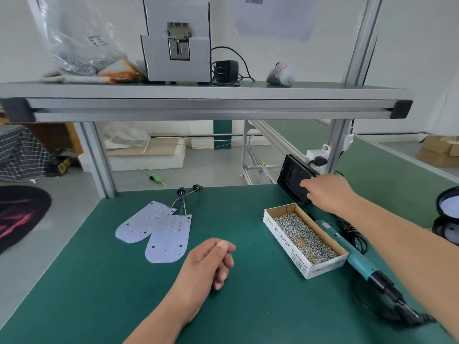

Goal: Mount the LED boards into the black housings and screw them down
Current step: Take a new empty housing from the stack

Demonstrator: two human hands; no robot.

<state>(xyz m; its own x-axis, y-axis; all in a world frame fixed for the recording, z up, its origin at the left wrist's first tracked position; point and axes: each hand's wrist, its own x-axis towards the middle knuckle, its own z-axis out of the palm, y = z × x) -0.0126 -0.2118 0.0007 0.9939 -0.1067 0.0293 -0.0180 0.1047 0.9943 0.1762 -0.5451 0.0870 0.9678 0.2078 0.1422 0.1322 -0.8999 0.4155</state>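
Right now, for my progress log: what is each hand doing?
Left hand: loosely curled, holding nothing.
Right hand: gripping the black housing.

Sits at head height, worn by the person, at the near edge of the green-matted counter (124, 281). Faces forward and tilts down, catching both bare forearms entering from the bottom edge: left hand (211, 263) close under the lens near centre, right hand (327, 194) farther out on the right, at the black rectangular plastic housing (293, 180). Stands near enough to read the print on the white cardboard box of screws (285, 240). Reaches wide: takes in the aluminium-framed upper shelf (198, 105) across the top, the grey floor (203, 167) beyond the counter's far edge, and the neighbouring green-topped counter (387, 170) at right. Bows straight lines slightly towards the outer corners.
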